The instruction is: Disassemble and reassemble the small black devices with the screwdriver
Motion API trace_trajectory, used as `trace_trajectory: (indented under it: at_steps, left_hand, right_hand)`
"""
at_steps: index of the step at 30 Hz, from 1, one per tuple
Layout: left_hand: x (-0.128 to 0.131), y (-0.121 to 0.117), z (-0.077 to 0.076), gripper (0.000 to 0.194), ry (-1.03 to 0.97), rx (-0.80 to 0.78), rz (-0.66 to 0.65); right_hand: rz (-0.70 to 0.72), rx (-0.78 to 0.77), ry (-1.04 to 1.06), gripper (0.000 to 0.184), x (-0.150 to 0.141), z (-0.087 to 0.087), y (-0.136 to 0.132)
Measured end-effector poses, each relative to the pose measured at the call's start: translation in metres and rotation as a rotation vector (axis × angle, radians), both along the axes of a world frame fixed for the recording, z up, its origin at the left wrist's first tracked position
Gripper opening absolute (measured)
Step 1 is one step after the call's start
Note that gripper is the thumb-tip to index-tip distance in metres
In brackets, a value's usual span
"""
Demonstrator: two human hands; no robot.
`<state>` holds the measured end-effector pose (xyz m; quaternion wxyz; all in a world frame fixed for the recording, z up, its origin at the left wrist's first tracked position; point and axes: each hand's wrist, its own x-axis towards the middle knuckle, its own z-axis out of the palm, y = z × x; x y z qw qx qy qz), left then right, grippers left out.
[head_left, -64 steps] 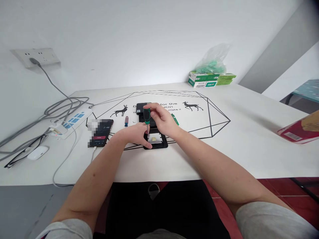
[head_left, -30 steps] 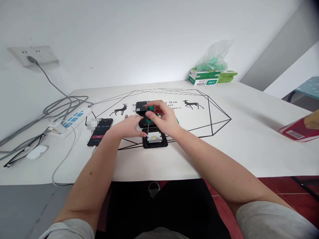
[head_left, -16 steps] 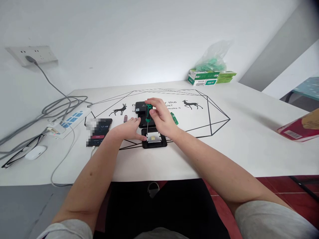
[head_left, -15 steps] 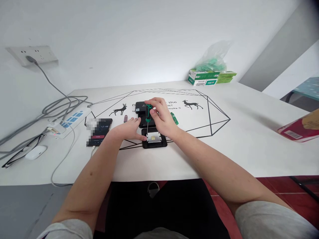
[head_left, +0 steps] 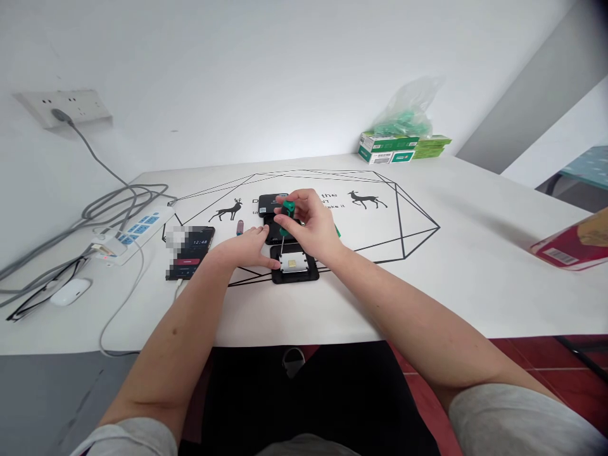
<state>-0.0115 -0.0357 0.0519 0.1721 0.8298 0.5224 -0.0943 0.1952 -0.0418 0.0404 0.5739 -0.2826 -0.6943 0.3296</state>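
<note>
My right hand (head_left: 311, 221) grips a green-and-black screwdriver (head_left: 287, 208) by its handle. The shaft points down, its tip at the upper left corner of a silver metal plate (head_left: 300, 261) with a yellowish square on it. That plate sits in a black casing (head_left: 294, 278) lying on the table. My left hand (head_left: 244, 248) rests to the left with fingers stretched out, its thumb touching the casing's left side. Just behind lie another black casing part (head_left: 273, 233) and a black cover with a label (head_left: 268, 204), partly hidden by my right hand.
Left of my hands lie a small purplish cylinder (head_left: 240, 227), a lit phone (head_left: 194, 244), a power strip (head_left: 137, 231) with cables, glasses and a white earbud case (head_left: 71, 291). Green-and-white boxes (head_left: 389, 149) stand at the back. A red package (head_left: 570, 244) is at the right.
My right hand's fingers have shifted around the handle, and the screwdriver's top has tilted slightly toward me and to the right. My left hand and the casing stay in place.
</note>
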Motion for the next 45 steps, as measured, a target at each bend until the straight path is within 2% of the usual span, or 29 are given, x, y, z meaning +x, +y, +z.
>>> trace_trajectory:
  at_steps: [4,9,14,16,19,20,23,26,29,31,37,40,43,45]
  left_hand:
    - [0.001,-0.002,0.002,0.126,0.038,-0.012,0.048]
    - [0.004,-0.005,0.005,0.127,0.066,-0.003,0.052]
    - [0.004,-0.005,0.006,0.129,0.044,-0.005,0.065]
    - [0.003,-0.004,0.005,0.128,0.03,0.002,0.058]
    - [0.001,-0.002,0.002,0.126,0.022,0.014,0.027]
    - [0.001,-0.001,0.001,0.125,0.016,0.016,0.01]
    - [-0.001,0.001,-0.002,0.122,-0.012,0.021,-0.024]
    - [-0.001,0.002,-0.003,0.122,-0.021,0.03,-0.03]
    - [-0.001,0.002,-0.002,0.125,-0.008,0.028,-0.024]
    - [-0.001,0.001,-0.001,0.125,0.001,0.019,-0.021]
    - [0.001,-0.001,0.001,0.127,0.037,0.023,0.002]
    - [0.0,0.0,0.0,0.126,0.026,0.021,0.003]
    - [-0.002,0.001,-0.003,0.124,-0.027,0.037,-0.021]
    - [-0.003,0.003,-0.005,0.123,-0.049,0.05,-0.041]
  right_hand:
    - [0.046,0.018,-0.017,0.031,0.001,-0.003,0.003]
    - [-0.108,0.23,-0.178,0.035,0.007,-0.005,0.009]
    - [-0.147,0.323,-0.172,0.042,0.007,-0.002,0.01]
    - [-0.138,0.317,-0.149,0.037,0.007,0.0,0.007]
    - [-0.108,0.204,-0.103,0.021,0.006,0.003,0.004]
    - [-0.098,0.149,-0.084,0.023,0.005,0.003,0.003]
    - [-0.031,0.002,-0.023,0.045,0.003,0.002,0.002]
    - [0.071,-0.051,0.022,0.05,0.0,0.0,0.002]
    - [0.093,0.005,0.002,0.041,0.0,-0.001,0.001]
    - [0.043,0.066,-0.05,0.036,0.002,0.0,0.0]
    - [-0.134,0.23,-0.198,0.042,0.01,0.003,0.005]
    - [-0.134,0.266,-0.207,0.042,0.01,0.002,0.007]
    - [-0.123,0.253,-0.201,0.033,0.008,0.002,0.007]
    - [-0.129,0.233,-0.196,0.037,0.006,0.002,0.006]
